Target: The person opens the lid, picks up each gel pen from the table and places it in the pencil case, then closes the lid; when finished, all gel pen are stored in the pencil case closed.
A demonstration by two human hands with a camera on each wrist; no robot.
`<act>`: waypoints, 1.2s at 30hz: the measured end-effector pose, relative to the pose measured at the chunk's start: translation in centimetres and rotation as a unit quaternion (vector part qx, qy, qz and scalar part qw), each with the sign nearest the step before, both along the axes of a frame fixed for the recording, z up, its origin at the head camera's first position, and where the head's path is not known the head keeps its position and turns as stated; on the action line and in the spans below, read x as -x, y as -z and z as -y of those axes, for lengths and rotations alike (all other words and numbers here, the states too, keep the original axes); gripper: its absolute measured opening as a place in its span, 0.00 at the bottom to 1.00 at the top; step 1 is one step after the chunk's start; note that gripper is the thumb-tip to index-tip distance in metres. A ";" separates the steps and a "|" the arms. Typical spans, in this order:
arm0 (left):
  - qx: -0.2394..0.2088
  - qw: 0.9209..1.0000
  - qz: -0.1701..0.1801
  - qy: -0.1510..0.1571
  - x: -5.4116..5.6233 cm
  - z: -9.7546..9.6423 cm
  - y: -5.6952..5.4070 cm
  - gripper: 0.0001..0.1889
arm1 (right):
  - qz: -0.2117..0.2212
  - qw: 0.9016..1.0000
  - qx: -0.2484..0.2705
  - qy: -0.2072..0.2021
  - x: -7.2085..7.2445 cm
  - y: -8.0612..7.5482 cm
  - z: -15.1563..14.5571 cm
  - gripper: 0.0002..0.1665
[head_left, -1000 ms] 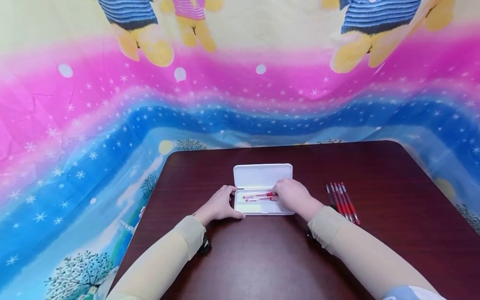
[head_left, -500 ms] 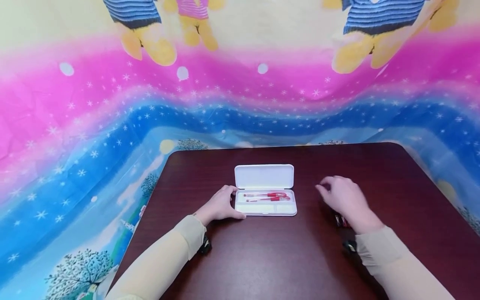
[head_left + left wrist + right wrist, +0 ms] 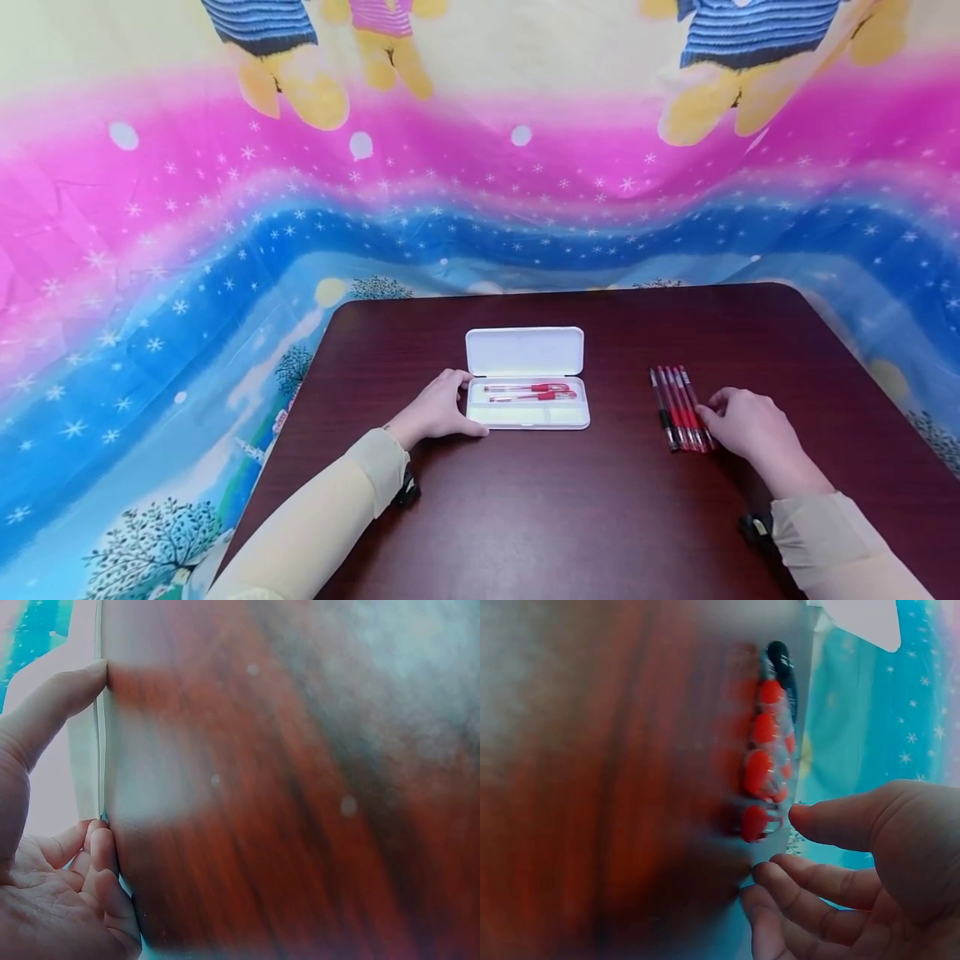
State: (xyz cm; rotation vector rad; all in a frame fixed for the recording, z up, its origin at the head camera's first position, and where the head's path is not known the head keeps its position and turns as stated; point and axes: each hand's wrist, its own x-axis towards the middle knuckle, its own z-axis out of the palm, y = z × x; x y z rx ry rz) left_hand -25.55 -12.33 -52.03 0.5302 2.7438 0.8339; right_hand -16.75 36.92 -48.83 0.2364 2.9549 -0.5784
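Note:
A white pencil case [image 3: 567, 417] stands with its lid up on the table. Two red pens [image 3: 534, 397] lie inside it. My left hand [image 3: 437, 408] grips the case's left end, thumb at the front corner and fingers toward the back; the left wrist view has the thumb and curled fingertips on the white case edge [image 3: 101, 750]. To the right lies a row of pens [image 3: 681, 408], several red and one black at the left end. Beside the rightmost pen is my right hand [image 3: 750, 429]. In the right wrist view its thumb and fingers are apart, with no pen between them.
The dark brown wooden table [image 3: 525, 508] has rounded far corners. Right behind it hangs a printed cloth [image 3: 480, 183] with snowflakes and bears.
My right hand has left the pencil case and moved right, to the right side of the pen row. Two red pens now lie free in the case. My left hand stays put.

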 end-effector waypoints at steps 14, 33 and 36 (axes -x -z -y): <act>0.002 1.000 0.005 -0.002 0.0 0.0 0.0 0.53 | -0.037 0.999 0.009 -0.004 -0.1 1.3 -0.2 0.26; 0.005 1.000 0.003 0.000 -0.2 0.0 -0.2 0.53 | 0.011 0.999 0.037 0.038 -0.4 0.4 1.2 0.27; 0.002 1.000 0.004 -0.001 -0.2 -0.1 -0.4 0.52 | 0.021 0.998 0.048 0.046 -0.2 0.4 1.2 0.26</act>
